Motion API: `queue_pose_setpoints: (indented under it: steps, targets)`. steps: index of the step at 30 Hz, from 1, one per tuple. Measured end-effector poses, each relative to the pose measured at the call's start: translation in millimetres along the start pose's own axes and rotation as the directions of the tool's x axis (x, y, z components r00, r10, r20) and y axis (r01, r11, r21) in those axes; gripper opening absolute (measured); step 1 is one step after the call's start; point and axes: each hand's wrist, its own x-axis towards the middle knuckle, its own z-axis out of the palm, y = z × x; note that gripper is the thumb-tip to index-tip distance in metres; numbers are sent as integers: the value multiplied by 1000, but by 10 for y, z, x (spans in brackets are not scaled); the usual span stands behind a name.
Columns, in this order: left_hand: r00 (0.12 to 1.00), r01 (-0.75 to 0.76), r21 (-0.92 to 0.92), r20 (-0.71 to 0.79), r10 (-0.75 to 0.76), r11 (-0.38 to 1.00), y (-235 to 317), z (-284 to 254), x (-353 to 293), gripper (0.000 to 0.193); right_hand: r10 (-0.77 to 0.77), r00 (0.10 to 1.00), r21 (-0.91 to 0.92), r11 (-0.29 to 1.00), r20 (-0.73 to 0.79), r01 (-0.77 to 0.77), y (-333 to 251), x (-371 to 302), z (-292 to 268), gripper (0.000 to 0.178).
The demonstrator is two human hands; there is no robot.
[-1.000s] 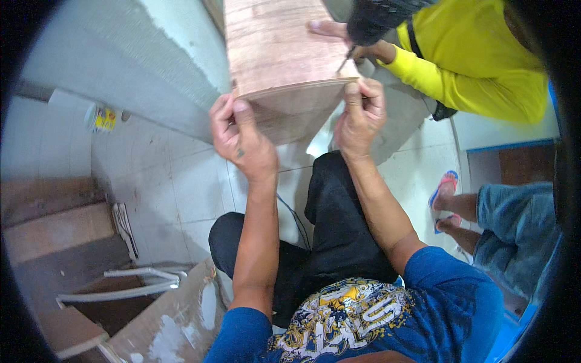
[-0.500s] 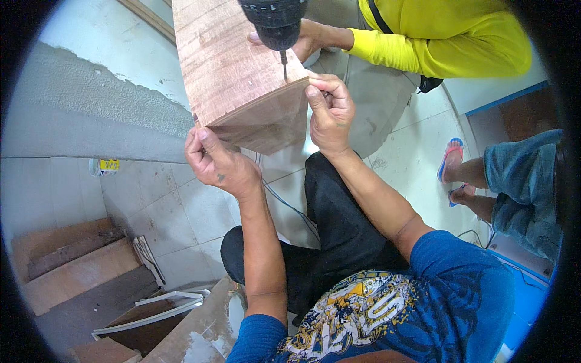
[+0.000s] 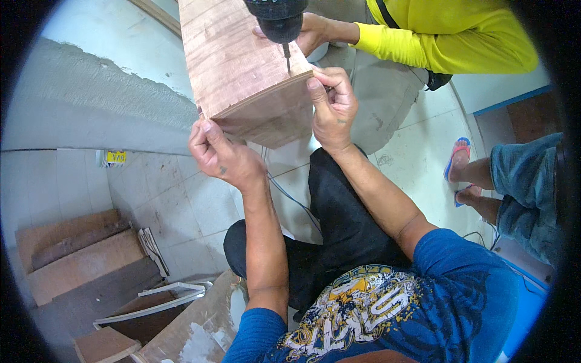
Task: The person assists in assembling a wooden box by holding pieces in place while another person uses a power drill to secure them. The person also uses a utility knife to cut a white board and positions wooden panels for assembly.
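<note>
A reddish-brown plywood panel (image 3: 233, 54) stretches away from me, with a second plywood board (image 3: 269, 121) under its near edge. My left hand (image 3: 224, 154) pinches the near left corner between thumb and fingers. At the near right corner, my right hand (image 3: 334, 112) grips the edge the same way. Between my hands, a black power drill (image 3: 278, 24) points down, its thin bit near the panel's front edge; whether the tip touches the wood is hard to tell. A co-worker's hand (image 3: 315, 33) in a yellow sleeve rests by the panel's right side, partly behind the drill.
Wood offcuts (image 3: 91, 260) are piled at lower left, beside a white-edged frame piece (image 3: 151, 308). Cables (image 3: 290, 202) run across the tiled floor below the panel. A small yellow-labelled tub (image 3: 112, 158) sits at left. Another person's legs in flip-flops (image 3: 458, 158) are at right.
The whole view has shifted slightly, so the panel, drill and hands appear a little farther right. Both hands keep their hold on the corners.
</note>
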Motion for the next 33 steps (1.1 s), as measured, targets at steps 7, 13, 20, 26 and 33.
queue_pose_setpoints:
  steps: [7, 13, 20, 26, 33]
  targets:
    - [1000, 19, -96, 19, -17, 995, -21, 20, -26, 14, -27, 999, -2, 1000, 21, 28, 13, 3, 11, 8]
    - [999, 43, -103, 32, -40, 994, 18, 26, -48, 21, 64, 998, 35, 997, 22, -65, 4, -19, -34, 11]
    - [999, -40, 9, 8, 40, 999, 5, 28, -55, 17, 38, 999, -10, 999, -27, -38, -3, -30, 41, 15]
    - [999, -43, 52, 10, 43, 998, 14, 17, -57, 15, 13, 999, -31, 999, -38, -14, 7, -19, 35, 16]
    - [997, -68, 16, 28, 68, 998, 3, 8, -45, 15, 31, 998, -24, 999, -49, -32, -47, -29, 70, 16]
